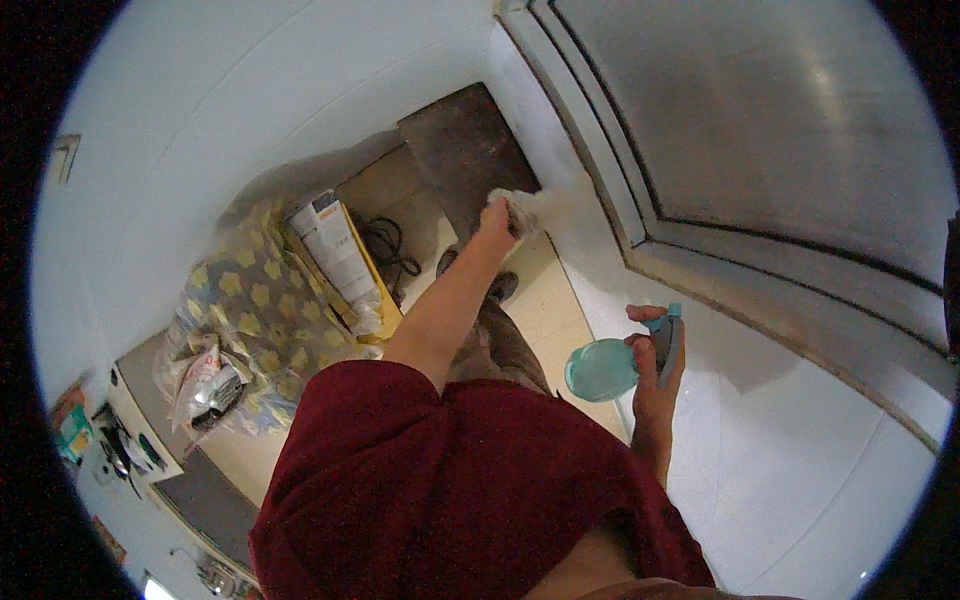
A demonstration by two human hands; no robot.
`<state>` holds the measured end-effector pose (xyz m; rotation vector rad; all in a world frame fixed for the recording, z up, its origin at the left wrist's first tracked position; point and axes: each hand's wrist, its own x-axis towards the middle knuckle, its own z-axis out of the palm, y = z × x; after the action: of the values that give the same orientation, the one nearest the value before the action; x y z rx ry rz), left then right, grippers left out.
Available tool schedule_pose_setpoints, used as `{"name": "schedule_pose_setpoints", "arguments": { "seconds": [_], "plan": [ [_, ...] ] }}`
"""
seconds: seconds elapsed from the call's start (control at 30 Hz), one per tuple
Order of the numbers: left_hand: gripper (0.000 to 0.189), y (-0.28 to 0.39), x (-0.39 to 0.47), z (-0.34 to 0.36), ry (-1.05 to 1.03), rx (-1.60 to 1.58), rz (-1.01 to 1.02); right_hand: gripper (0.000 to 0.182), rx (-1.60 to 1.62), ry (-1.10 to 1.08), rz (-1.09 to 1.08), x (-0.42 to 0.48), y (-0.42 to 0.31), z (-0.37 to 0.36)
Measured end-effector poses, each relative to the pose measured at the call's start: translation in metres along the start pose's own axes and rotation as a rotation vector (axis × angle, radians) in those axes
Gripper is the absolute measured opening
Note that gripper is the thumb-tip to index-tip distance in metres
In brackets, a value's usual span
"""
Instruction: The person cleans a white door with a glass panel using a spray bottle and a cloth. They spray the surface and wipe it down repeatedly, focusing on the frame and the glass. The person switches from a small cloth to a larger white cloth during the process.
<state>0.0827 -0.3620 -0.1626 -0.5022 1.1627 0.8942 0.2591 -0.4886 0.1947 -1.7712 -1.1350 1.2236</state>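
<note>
My left hand (498,222) is stretched forward, closed on a pale, crumpled cloth (525,210) that is partly blurred. The cloth is beside the white tiled wall, below the metal-framed panel (757,127). On the right, my right hand (654,367) holds a spray bottle (602,370) with a translucent green body and a grey and teal trigger head (666,337). The bottle is tilted, its body towards my torso's front and its head near the wall. Part of my right forearm is hidden by my dark red shirt.
A flower-patterned, plastic-covered bundle (255,300) stands left, with a yellow-edged box (341,259) and black cable (390,244) beside it. A dark board (469,150) is in the corner ahead. A grey-topped counter (202,495) lies lower left. My feet are on beige floor tiles (544,300).
</note>
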Motion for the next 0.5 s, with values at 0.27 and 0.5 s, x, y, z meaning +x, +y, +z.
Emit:
{"name": "schedule_pose_setpoints", "arguments": {
  "seconds": [0.27,0.5],
  "plan": [
    [0.042,0.176,0.041,0.106,-0.223,-0.337,0.394,0.036,-0.012,0.016,0.034,-0.001,0.007,0.030],
    [0.073,0.256,0.064,0.245,-0.082,0.291,0.758,0.039,-0.058,0.054,0.133,0.002,-0.004,0.049]
  ]
}}
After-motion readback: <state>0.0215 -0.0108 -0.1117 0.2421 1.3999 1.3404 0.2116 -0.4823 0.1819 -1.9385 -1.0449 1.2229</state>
